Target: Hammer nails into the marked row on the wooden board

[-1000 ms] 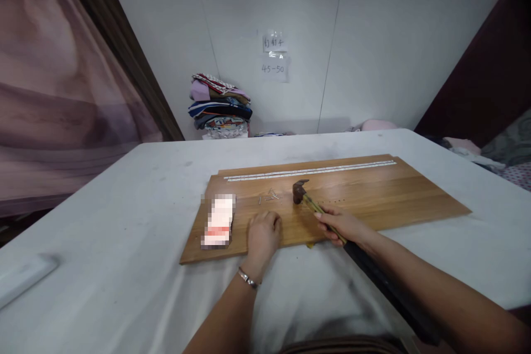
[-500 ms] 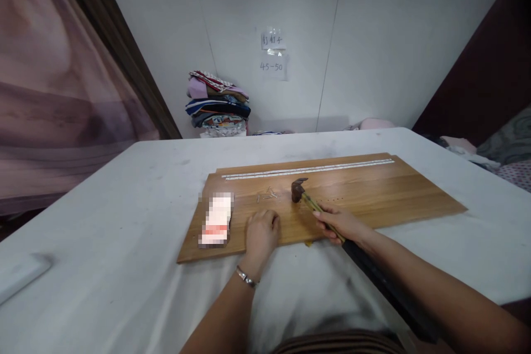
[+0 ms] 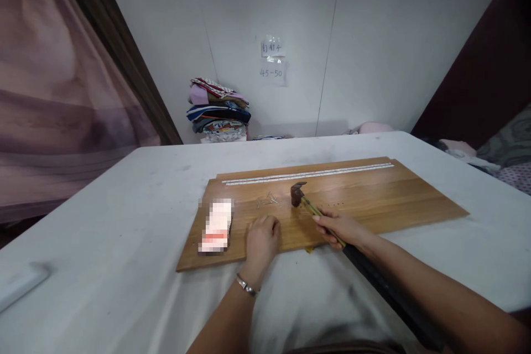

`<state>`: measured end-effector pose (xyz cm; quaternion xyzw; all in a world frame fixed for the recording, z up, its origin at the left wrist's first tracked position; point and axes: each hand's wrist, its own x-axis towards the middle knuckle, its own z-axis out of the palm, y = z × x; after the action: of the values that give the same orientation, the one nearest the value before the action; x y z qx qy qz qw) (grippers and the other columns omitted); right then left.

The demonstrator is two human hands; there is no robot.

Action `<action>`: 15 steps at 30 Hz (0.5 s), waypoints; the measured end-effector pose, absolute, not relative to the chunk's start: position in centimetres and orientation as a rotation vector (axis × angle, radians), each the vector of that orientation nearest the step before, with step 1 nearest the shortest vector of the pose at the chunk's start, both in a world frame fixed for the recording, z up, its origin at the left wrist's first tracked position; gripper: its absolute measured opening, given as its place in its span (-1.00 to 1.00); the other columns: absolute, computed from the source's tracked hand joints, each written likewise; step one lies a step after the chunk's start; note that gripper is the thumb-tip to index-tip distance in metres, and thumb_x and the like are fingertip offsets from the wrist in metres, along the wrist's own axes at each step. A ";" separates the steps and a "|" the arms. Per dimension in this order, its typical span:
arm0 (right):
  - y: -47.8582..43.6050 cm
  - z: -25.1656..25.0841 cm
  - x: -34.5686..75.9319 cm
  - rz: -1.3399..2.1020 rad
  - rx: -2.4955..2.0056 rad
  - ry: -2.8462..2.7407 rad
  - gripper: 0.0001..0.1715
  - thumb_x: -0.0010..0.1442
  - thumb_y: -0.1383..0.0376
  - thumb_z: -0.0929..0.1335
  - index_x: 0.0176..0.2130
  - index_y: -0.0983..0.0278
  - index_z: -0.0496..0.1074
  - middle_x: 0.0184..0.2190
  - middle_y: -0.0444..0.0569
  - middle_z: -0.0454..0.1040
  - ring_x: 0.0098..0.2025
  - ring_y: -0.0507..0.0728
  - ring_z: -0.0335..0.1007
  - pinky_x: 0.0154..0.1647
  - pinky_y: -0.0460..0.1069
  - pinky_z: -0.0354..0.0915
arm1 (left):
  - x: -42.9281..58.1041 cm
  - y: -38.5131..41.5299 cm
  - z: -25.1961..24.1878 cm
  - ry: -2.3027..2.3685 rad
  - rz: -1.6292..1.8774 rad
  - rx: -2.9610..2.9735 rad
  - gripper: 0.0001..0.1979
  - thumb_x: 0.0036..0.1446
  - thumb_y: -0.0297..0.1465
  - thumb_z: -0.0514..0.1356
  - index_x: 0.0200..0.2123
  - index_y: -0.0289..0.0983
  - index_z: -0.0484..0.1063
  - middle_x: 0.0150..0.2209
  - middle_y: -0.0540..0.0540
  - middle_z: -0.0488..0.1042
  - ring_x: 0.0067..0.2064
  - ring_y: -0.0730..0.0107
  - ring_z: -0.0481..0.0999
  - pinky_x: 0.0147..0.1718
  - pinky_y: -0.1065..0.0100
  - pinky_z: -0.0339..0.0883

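My right hand (image 3: 335,227) is wrapped around a claw hammer (image 3: 326,222), partway up its yellowish shaft, with the black grip running back beneath my forearm. The dark hammer head (image 3: 297,194) is low over the middle of a wooden board (image 3: 373,193); whether it touches the wood or a nail, I cannot tell. My left hand (image 3: 263,237) rests on the board's near part, fingers curled, their tips hidden from view. Just beyond it lie several loose nails (image 3: 270,199). A short row of small dots, perhaps nail heads (image 3: 338,203), runs right of the hammer head.
Two white marked strips (image 3: 307,175) run along the board's far side. A blurred-out pale object (image 3: 216,227) lies on its left end. The board sits on a white-covered table (image 3: 124,221). Folded cloths (image 3: 218,110) are stacked behind, below paper notes (image 3: 272,70) on the wall.
The view has tilted up slightly, so everything sits a little lower. The hammer and both hands keep nearly the same places on the board.
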<state>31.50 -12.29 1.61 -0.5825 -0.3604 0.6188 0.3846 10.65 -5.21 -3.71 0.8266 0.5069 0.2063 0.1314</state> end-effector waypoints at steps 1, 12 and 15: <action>-12.3 1.5 31.5 1.577 -1.480 -0.919 -0.50 -0.06 -0.01 0.46 -0.34 0.20 0.18 -0.62 -0.35 0.22 -0.75 -0.14 0.01 -0.81 -0.21 -0.07 | 10.7 -5.2 -3.7 1.472 0.600 2.401 -0.84 0.18 -0.47 0.10 -0.39 -0.25 0.46 -0.35 -0.07 0.51 -0.24 0.32 0.42 -0.23 0.31 0.14; -12.6 1.7 31.7 1.566 -1.469 -0.892 -0.51 -0.05 0.01 0.46 -0.33 0.20 0.20 -0.62 -0.34 0.22 -0.75 -0.14 0.00 -0.81 -0.20 -0.08 | 10.7 -5.2 -4.0 1.475 0.592 2.405 -0.84 0.19 -0.45 0.11 -0.40 -0.26 0.46 -0.35 -0.07 0.51 -0.24 0.33 0.42 -0.23 0.32 0.13; -12.5 1.9 31.9 1.557 -1.474 -0.896 -0.48 -0.07 -0.01 0.47 -0.33 0.20 0.19 -0.62 -0.34 0.23 -0.75 -0.14 -0.01 -0.81 -0.21 -0.06 | 10.7 -5.1 -4.1 1.482 0.591 2.410 -0.84 0.19 -0.43 0.11 -0.40 -0.25 0.47 -0.36 -0.07 0.51 -0.25 0.33 0.42 -0.24 0.32 0.12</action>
<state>31.91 -12.54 1.90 -0.5820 -0.3537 0.6148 0.3977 10.67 -5.14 -4.12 0.8272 0.5087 0.2030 0.1254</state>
